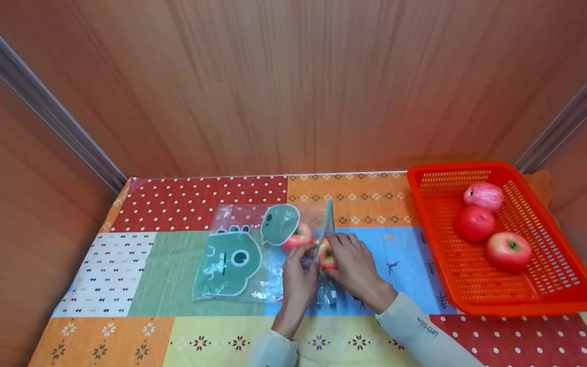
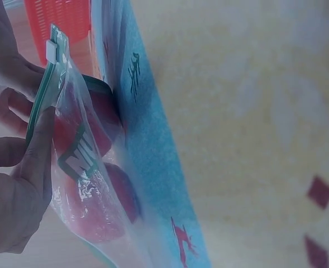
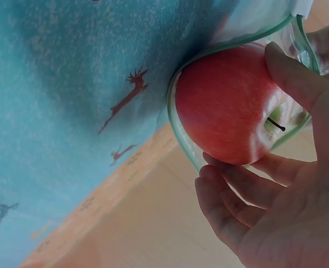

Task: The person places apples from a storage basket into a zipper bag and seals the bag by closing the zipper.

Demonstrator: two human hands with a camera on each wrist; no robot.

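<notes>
Left hand [image 1: 299, 279] pinching, right hand [image 1: 358, 266] close beside it, curved in a grip

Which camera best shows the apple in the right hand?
Right wrist view: the apple looms large, stem visible. The head view shows it small, partly behind the fingers; the left wrist view shows red shapes through the bag, so I can't single it out.
</notes>
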